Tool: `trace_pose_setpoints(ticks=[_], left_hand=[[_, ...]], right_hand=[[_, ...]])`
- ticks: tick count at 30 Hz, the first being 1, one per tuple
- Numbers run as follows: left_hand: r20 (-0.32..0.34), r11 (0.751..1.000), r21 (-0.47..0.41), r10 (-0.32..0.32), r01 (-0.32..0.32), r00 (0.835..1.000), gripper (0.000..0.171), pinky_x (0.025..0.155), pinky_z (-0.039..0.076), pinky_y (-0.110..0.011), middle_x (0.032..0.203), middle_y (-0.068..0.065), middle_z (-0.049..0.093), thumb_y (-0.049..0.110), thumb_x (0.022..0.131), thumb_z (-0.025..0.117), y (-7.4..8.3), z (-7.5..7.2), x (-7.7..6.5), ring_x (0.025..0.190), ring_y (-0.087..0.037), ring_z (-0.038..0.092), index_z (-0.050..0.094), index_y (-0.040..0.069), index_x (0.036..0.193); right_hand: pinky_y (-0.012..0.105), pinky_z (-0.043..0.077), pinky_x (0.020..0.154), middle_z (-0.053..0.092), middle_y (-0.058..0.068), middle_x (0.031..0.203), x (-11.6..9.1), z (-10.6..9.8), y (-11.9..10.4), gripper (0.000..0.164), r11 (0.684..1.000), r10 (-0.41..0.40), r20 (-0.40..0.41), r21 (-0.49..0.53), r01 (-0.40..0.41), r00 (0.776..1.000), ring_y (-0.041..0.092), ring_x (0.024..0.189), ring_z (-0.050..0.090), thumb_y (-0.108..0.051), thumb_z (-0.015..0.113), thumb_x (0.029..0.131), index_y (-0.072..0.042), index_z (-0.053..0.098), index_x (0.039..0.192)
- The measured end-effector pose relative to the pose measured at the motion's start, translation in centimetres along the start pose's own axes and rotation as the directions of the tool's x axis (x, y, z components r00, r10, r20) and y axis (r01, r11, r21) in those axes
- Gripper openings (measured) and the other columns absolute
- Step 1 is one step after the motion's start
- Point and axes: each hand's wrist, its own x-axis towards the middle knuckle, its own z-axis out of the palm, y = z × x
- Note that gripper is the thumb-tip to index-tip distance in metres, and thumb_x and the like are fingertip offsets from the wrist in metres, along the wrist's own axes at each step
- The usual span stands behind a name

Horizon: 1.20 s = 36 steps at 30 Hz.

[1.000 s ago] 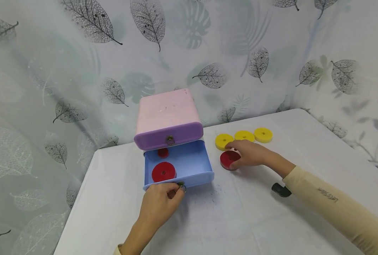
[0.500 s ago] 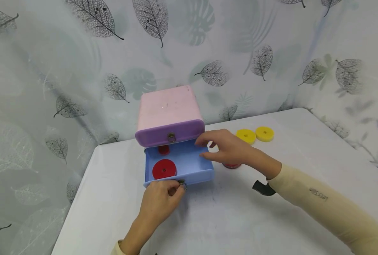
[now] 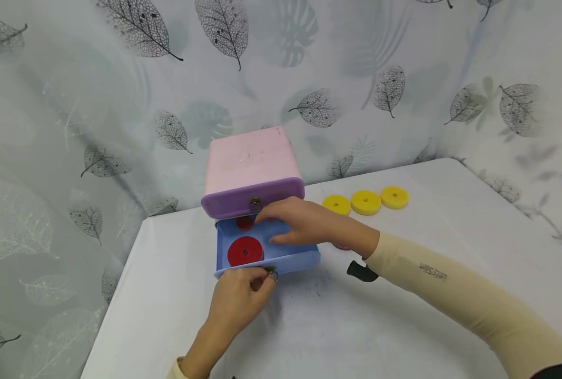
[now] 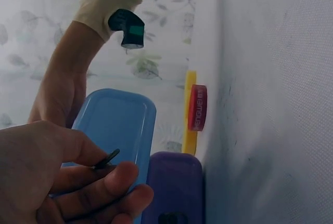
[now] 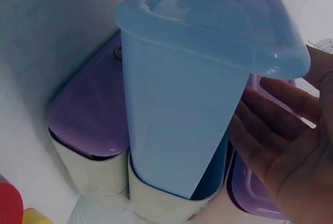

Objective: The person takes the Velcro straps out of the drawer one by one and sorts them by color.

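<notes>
The pale-blue plastic drawer [image 3: 297, 261] stands pulled out below a purple-fronted one [image 3: 228, 204]; inside I see a large red disc [image 3: 245, 251] and a smaller red disc [image 3: 245, 223]. The left hand [image 3: 238, 297] pinches its metal ring [image 3: 274, 276]; the right hand [image 3: 299, 221] spreads wide over it. Yellow discs [image 3: 366, 202] lie to its right.

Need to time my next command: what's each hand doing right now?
Left hand: closed, pinching the small metal handle of the blue drawer.
Right hand: open over the drawer, holding nothing.
</notes>
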Motion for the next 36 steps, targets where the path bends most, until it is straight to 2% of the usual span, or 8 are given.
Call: trace_pose_setpoints(ticks=[12,19,24,30,36], left_hand=[[-0.016,1.0,-0.014,0.021,-0.021,1.0,0.022,0.047,0.042,-0.024,0.056,0.022,0.047,0.011,0.088,0.074,-0.2,0.2,0.0,0.051,0.001,0.046,0.072,0.023,0.07],[-0.033,0.999,-0.012,0.043,-0.043,0.999,0.023,0.046,0.041,-0.023,0.055,0.022,0.047,0.011,0.086,0.075,-0.3,0.2,0.0,0.05,0.002,0.045,0.07,0.025,0.068],[-0.033,0.999,-0.013,0.049,-0.049,0.998,0.02,0.047,0.042,-0.023,0.056,0.022,0.048,0.011,0.086,0.076,-0.3,0.2,0.0,0.051,0.002,0.046,0.072,0.023,0.07],[-0.029,0.999,-0.006,0.047,-0.048,0.998,0.017,0.047,0.042,-0.023,0.056,0.021,0.049,0.012,0.086,0.076,-0.2,0.2,0.0,0.051,0.002,0.046,0.074,0.021,0.072],[-0.028,0.999,-0.001,0.037,-0.037,0.999,0.019,0.046,0.041,-0.024,0.055,0.021,0.048,0.013,0.087,0.076,-0.2,0.1,0.0,0.05,0.001,0.045,0.073,0.023,0.07]], right_hand=[[0.033,0.044,0.107,0.067,0.006,0.135,2.1,1.3,-0.5,0.058,0.998,-0.006,0.153,-0.054,0.014,0.988,0.022,0.127,0.059,-0.016,0.087,0.086,-0.005,0.064,0.138],[0.027,0.043,0.106,0.067,-0.001,0.135,3.3,2.6,-0.7,0.056,0.998,-0.008,0.214,-0.064,0.022,0.977,0.015,0.128,0.058,-0.015,0.087,0.087,-0.011,0.066,0.139],[0.03,0.044,0.106,0.065,-0.003,0.138,3.9,3.1,-0.9,0.059,0.994,0.031,0.27,-0.113,0.0,0.962,0.014,0.129,0.056,-0.017,0.086,0.087,-0.015,0.065,0.142],[0.031,0.044,0.106,0.063,-0.008,0.141,4.1,3.3,-0.8,0.058,0.992,0.038,0.278,-0.127,-0.003,0.96,0.012,0.133,0.053,-0.017,0.086,0.088,-0.022,0.066,0.142],[0.031,0.047,0.103,0.065,-0.006,0.137,4.1,3.6,-0.5,0.057,0.99,0.059,0.248,-0.137,-0.025,0.967,0.012,0.127,0.056,-0.022,0.087,0.087,-0.019,0.067,0.14]])
